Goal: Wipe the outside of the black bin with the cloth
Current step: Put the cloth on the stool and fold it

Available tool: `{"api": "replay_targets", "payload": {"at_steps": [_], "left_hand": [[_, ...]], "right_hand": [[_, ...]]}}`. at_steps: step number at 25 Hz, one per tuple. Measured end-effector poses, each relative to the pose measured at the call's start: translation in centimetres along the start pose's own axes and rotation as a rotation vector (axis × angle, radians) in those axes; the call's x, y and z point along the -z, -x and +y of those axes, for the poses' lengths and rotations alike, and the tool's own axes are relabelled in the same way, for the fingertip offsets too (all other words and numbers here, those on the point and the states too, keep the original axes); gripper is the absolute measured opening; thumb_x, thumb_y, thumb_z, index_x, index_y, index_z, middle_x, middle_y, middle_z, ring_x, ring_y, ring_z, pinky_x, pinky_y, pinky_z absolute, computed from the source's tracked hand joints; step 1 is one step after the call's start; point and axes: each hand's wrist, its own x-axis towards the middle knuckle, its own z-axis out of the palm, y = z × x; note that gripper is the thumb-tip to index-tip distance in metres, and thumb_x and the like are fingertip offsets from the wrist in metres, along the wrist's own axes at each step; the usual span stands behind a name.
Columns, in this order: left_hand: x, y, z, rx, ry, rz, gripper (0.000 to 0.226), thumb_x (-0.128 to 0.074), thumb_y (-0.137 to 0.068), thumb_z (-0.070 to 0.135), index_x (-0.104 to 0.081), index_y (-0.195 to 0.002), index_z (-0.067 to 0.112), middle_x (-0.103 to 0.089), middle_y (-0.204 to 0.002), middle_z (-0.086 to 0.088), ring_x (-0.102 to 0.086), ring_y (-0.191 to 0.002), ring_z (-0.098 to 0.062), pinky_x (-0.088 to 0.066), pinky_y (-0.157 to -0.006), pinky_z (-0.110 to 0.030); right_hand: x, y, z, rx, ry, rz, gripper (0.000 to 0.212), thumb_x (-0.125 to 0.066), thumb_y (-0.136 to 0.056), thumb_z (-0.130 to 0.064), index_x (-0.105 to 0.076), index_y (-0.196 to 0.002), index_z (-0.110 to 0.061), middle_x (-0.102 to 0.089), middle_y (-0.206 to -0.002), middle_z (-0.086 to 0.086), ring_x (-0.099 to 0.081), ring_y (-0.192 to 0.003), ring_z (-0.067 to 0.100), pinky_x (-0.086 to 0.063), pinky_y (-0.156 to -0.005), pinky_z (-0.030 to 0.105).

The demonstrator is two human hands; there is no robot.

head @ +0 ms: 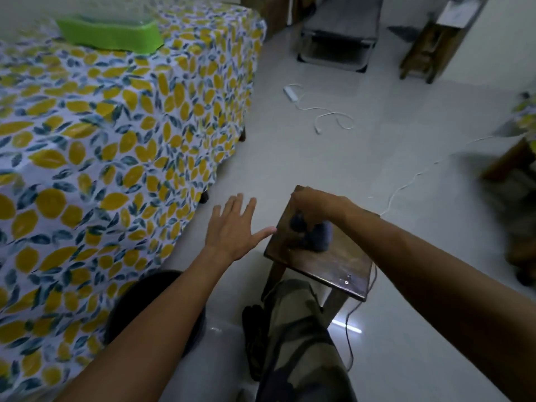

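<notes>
Head view: right hand grips bunched cloth, axis unclear; left hand splayed.

The cloth sits right of centre in the lower half of the frame, a dark blue-grey bundle, crumpled into a soft lump and resting on a brown wooden surface. Its upper left part is covered from above. The black bin shows at lower left, a dark rounded shape on the pale floor, largely hidden, blurred, its rim and outline hard to make out. Bin and cloth are well apart.
</notes>
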Motion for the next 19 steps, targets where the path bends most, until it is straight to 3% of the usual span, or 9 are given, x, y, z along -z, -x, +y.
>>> {"api": "replay_targets", "payload": {"at_steps": [1, 3, 6, 9, 13, 15, 17, 19], "left_hand": [[0.3, -0.4, 1.1, -0.020, -0.007, -0.003, 0.098, -0.017, -0.084, 0.087, -0.015, -0.159, 0.024, -0.015, -0.167, -0.011, -0.014, -0.153, -0.029, -0.015, -0.122, -0.052], [0.6, -1.0, 2.8, -0.055, -0.022, -0.010, 0.099, -0.014, -0.083, 0.088, -0.014, -0.159, 0.024, -0.014, -0.167, -0.010, -0.013, -0.154, -0.028, -0.013, -0.122, -0.053], [0.7, -1.7, 4.6, -0.088, -0.078, -0.007, 0.100, -0.010, -0.082, 0.089, -0.012, -0.160, 0.025, -0.012, -0.168, -0.010, -0.009, -0.154, -0.028, -0.010, -0.121, -0.055], [0.5, -2.6, 6.3, -0.107, -0.105, -0.020, 0.100, -0.011, -0.083, 0.090, -0.008, -0.160, 0.026, -0.007, -0.168, -0.011, -0.004, -0.155, -0.030, -0.008, -0.121, -0.057], [-0.3, -4.2, 7.9, -0.133, -0.128, -0.035, 0.102, -0.015, -0.082, 0.090, -0.006, -0.160, 0.025, -0.009, -0.168, -0.012, -0.007, -0.155, -0.031, -0.010, -0.120, -0.058], [-0.3, -5.3, 8.2, -0.140, -0.137, -0.025, 0.102, -0.022, -0.084, 0.087, -0.008, -0.159, 0.021, -0.015, -0.167, -0.013, -0.014, -0.154, -0.031, -0.014, -0.120, -0.057], [-0.3, -6.7, 8.6, -0.117, -0.079, -0.054, 0.099, -0.031, -0.086, 0.083, -0.015, -0.158, 0.017, -0.027, -0.163, -0.014, -0.026, -0.150, -0.032, -0.021, -0.118, -0.056], [-0.7, -7.9, 8.9, -0.034, 0.169, -0.143, 0.096, -0.033, -0.087, 0.082, -0.024, -0.155, 0.015, -0.036, -0.158, -0.015, -0.037, -0.143, -0.034, -0.029, -0.115, -0.055]], "right_hand": [[0.2, 0.8, 1.1, -0.022, 0.006, 0.018, 0.035, -0.077, -0.083, -0.015, -0.065, -0.115, -0.006, -0.065, -0.116, 0.013, -0.064, -0.093, 0.031, -0.053, -0.075, 0.035], [0.3, 1.9, 3.1, -0.073, 0.070, 0.092, 0.021, -0.068, -0.089, -0.012, -0.070, -0.108, -0.003, -0.068, -0.111, 0.014, -0.068, -0.094, 0.032, -0.051, -0.070, 0.035], [-0.6, 2.7, 5.5, -0.109, 0.197, 0.275, 0.019, -0.065, -0.092, -0.021, -0.070, -0.108, -0.010, -0.068, -0.103, 0.012, -0.068, -0.091, 0.029, -0.050, -0.066, 0.036], [-1.6, 2.8, 7.6, -0.139, 0.121, 0.418, 0.020, -0.057, -0.098, -0.019, -0.062, -0.115, -0.010, -0.067, -0.104, 0.013, -0.066, -0.094, 0.031, -0.045, -0.067, 0.036], [-2.3, 2.6, 9.7, -0.128, 0.016, 0.580, 0.012, -0.059, -0.096, -0.020, -0.060, -0.106, -0.014, -0.066, -0.096, 0.010, -0.065, -0.087, 0.031, -0.042, -0.064, 0.034], [-2.8, 2.1, 9.8, -0.115, -0.108, 0.642, 0.010, -0.060, -0.096, -0.023, -0.061, -0.103, -0.017, -0.067, -0.093, 0.008, -0.066, -0.084, 0.030, -0.047, -0.064, 0.035], [-2.7, 1.9, 9.8, -0.109, -0.385, 0.689, 0.014, -0.065, -0.094, -0.026, -0.063, -0.107, -0.020, -0.069, -0.096, 0.007, -0.066, -0.086, 0.027, -0.053, -0.071, 0.037], [-2.4, 1.9, 9.7, -0.093, -0.740, 0.676, 0.024, -0.073, -0.091, -0.028, -0.064, -0.112, -0.019, -0.068, -0.101, 0.002, -0.065, -0.090, 0.020, -0.054, -0.077, 0.032]]}}
